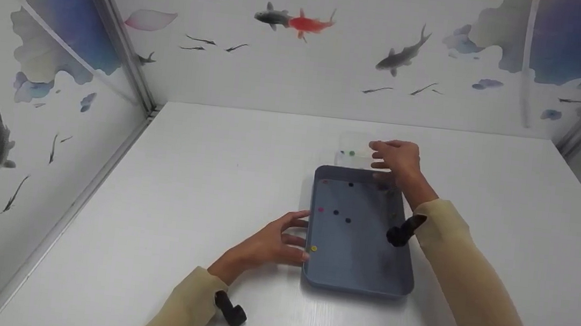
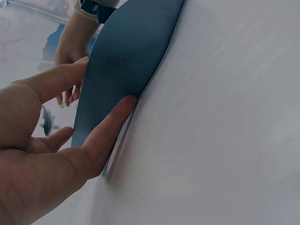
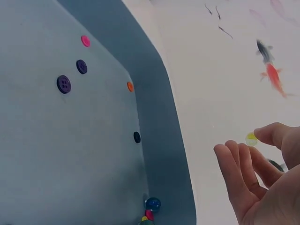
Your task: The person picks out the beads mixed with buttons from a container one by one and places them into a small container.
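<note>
- White panels [image 1: 298, 85] painted with fish [image 1: 310, 24] stand round a white surface [image 1: 215, 155], which carries a blue-grey tray [image 1: 361, 262] and, just past its far end, a clear box [image 1: 347, 161].
- Left hand [image 1: 267, 244]: its grip is wide, spread fingers and thumb against the tray's left outer wall, seemingly to steady it rather than lift it.
- Right hand [image 1: 400, 157]: raised near the clear box, its grip narrowed to a pinch on a yellow disc [image 3: 251, 137]; so small a piece probably calls for fingertips.
- Inside the tray lie a pink button [image 3: 85, 41], two purple buttons [image 3: 63, 84], an orange button [image 3: 130, 86] and a black button [image 3: 137, 137]; the raised walls likely keep them from straying.
- Setting the clear box close by presumably puts both within easy reach.
- Partly covered by fingers, the yellow disc looks bright above and paler, greenish below; holes cannot be made out.
- The purple buttons are round and dark, the larger showing four holes.
</note>
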`<state>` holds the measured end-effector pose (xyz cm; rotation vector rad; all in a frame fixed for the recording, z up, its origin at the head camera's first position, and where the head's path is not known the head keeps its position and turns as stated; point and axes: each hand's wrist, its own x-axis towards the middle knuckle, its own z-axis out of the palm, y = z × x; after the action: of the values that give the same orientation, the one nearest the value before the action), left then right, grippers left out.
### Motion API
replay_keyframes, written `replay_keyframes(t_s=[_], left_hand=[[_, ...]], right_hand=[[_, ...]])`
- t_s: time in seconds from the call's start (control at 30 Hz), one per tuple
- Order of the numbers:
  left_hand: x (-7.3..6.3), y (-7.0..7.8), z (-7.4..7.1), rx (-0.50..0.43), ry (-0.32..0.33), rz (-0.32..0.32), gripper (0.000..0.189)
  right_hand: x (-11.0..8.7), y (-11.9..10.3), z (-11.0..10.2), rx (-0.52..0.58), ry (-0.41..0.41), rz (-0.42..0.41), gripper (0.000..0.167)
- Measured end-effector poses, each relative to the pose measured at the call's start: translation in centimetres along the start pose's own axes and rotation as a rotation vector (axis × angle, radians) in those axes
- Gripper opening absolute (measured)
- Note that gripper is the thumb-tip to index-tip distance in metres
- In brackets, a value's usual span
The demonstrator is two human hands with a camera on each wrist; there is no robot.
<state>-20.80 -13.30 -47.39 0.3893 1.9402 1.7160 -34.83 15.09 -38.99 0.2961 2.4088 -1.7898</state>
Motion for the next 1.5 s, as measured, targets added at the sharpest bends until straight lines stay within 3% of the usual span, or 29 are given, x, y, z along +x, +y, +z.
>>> replay_keyframes(t_s=[0.47,1.07,1.5], left_hand=[[0.0,0.0,0.0,-0.003,-0.013,0.008,0.094],[0.1,-0.1,0.0,0.026,-0.004,0.006,0.093],[-0.1,0.1,0.0,0.072,0.013,-0.005,0.093]], right_hand=[[1.3,0.8,0.0,0.045,-0.032,0.056,0.061],[1.7,1.4,0.6,0.065,0.016,0.042,0.040],[1.2,1.1,-0.1,0.088,-0.019,0.052,0.051]])
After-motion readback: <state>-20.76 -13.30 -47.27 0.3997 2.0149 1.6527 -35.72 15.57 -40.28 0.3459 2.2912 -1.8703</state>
